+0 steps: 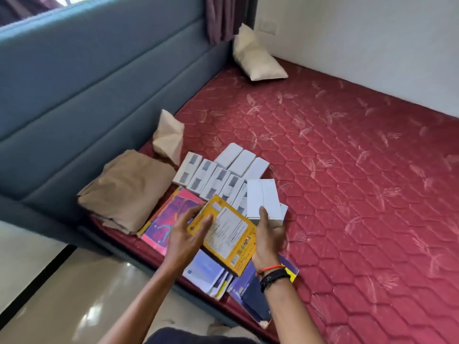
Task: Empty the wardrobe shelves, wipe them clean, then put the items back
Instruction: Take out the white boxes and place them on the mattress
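A yellow box (229,234) with printed labels is held over the near corner of the red mattress (347,157). My left hand (187,234) lies on its left side with fingers spread across the top. My right hand (267,234) grips its right edge, thumb up against a white box (263,202). Under the yellow box lie a pink and purple book (165,219) and other books and papers (208,271). Several white boxes (213,175) stand in rows just beyond.
A folded tan cloth (124,189) lies left of the books against the blue padded headboard (87,83). Two cream pillows (169,137) (255,58) lean along it. A dark blue book (255,301) hangs over the mattress edge. Glossy floor (74,294) is at lower left.
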{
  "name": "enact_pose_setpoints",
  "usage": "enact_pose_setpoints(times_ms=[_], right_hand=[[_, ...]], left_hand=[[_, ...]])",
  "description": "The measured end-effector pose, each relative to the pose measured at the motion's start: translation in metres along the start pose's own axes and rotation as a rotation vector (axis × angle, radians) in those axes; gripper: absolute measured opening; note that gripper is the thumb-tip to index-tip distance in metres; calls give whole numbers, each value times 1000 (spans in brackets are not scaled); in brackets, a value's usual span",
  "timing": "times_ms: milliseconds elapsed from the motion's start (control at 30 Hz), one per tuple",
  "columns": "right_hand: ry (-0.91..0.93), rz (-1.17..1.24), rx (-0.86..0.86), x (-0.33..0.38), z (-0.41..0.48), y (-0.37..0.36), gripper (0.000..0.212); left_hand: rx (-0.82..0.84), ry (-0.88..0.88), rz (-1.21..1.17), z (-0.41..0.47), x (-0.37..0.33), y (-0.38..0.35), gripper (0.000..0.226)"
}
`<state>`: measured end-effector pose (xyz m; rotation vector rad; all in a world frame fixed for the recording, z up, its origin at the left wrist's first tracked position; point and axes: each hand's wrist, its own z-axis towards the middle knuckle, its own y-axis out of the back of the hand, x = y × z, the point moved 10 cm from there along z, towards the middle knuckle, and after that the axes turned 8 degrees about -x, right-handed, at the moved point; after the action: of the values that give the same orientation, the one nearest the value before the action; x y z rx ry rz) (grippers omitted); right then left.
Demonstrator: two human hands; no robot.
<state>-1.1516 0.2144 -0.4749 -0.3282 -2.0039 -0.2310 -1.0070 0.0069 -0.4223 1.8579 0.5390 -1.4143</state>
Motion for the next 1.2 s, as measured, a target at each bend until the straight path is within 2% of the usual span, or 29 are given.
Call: enact_pose_setpoints(times_ms=[133,233,333,433,567,733,800,900,1000,1200], right_hand=[[-60,53,4,-5,65,-8,41],[-127,57,58,-12,111,-20,38],[-183,-14,90,-21,157,-29,49],[44,-254,68,-15,220,-40,66],[351,-627,106,-24,309,-91,62],[508,-1060,103,-66,372,-136,70],[577,-1162,188,-91,382,-157,78],[506,-1106,400,-129,378,-180,77],[401,-905,462,-138,381,-184,69],[349,-923,618,-148,407,-195,61]], left_hand=[[41,87,-46,45,2,-54,40],[-5,140,-45,86,10,-77,40],[-44,163,-28,125,20,-98,43],[-40,195,-45,165,39,-129,40],[-62,276,-147,235,95,-177,40],[-62,321,-225,289,140,-216,42],[-67,331,-254,307,158,-231,38],[-62,346,-300,320,176,-246,31],[-31,391,-357,316,191,-261,47],[46,421,-347,310,204,-306,54]])
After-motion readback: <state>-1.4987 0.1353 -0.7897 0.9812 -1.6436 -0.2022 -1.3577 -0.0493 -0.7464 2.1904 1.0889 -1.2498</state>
